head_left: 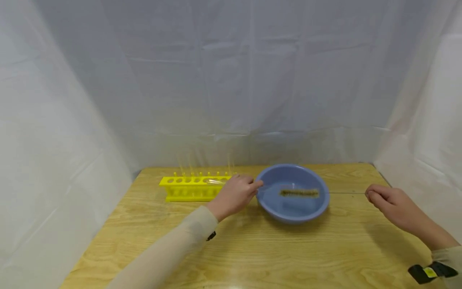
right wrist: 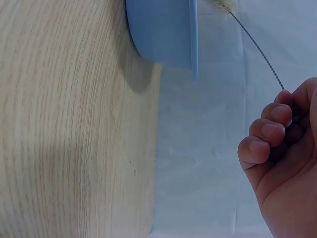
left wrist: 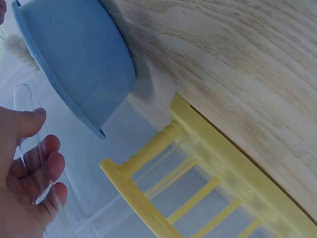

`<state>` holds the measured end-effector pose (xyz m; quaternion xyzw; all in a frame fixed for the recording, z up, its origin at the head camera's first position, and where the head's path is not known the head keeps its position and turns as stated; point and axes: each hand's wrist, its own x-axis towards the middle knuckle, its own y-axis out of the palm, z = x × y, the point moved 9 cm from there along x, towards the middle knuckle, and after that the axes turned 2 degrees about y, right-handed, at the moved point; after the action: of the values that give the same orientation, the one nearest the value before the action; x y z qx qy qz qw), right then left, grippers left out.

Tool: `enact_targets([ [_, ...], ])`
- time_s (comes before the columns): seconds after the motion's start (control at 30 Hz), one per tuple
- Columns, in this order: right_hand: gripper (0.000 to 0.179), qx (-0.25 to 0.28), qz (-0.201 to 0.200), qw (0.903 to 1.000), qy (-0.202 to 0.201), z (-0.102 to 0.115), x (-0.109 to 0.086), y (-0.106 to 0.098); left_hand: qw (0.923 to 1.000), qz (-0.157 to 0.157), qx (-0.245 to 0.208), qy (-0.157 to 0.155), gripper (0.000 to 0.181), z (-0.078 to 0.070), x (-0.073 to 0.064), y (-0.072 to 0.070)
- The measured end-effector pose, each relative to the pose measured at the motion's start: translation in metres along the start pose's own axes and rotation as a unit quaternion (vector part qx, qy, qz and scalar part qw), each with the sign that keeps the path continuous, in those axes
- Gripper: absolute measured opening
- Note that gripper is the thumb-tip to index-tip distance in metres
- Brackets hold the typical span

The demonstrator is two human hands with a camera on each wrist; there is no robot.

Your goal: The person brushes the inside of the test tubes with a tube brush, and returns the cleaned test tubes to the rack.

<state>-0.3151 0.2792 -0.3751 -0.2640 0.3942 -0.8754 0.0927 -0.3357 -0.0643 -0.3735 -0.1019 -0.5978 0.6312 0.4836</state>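
Note:
My left hand [head_left: 236,194] grips a clear glass test tube [left wrist: 23,99], fingers curled around it, just left of the blue basin [head_left: 292,214]. The tube's rounded end points toward the basin in the left wrist view. My right hand [head_left: 391,206] pinches the thin twisted-wire handle [right wrist: 257,47] of a test tube brush, to the right of the basin. The brush's brown bristle head [head_left: 299,193] hangs level over the basin, apart from the tube. Behind my left hand stands a yellow test tube rack [head_left: 187,198], partly hidden by it.
Several clear test tubes [head_left: 191,162] stand upright in the rack, faint against the white sheet [head_left: 231,80] behind. Rack and basin share a wooden table [head_left: 288,253]. White sheeting also hangs at both sides.

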Motion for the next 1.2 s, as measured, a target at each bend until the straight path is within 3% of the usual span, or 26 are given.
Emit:
enact_targets([
  [0.23,0.022,-0.013,-0.006,0.9999,-0.005,0.001,-0.002,-0.002,0.9987,0.000,0.050,0.013,0.023,-0.003,0.004,0.001],
  [0.67,0.025,-0.019,-0.013,0.9997,-0.008,0.001,-0.005,-0.001,0.9927,-0.002,0.116,0.032,0.034,-0.006,0.009,-0.001],
  [0.97,0.025,-0.015,-0.011,0.9998,-0.009,0.002,-0.005,0.000,0.9864,-0.002,0.156,0.050,0.030,-0.012,0.013,0.000],
  [1.2,0.026,-0.017,-0.016,0.9997,-0.012,0.001,-0.004,-0.001,0.9806,0.024,0.183,0.065,0.025,-0.016,0.017,0.003],
])
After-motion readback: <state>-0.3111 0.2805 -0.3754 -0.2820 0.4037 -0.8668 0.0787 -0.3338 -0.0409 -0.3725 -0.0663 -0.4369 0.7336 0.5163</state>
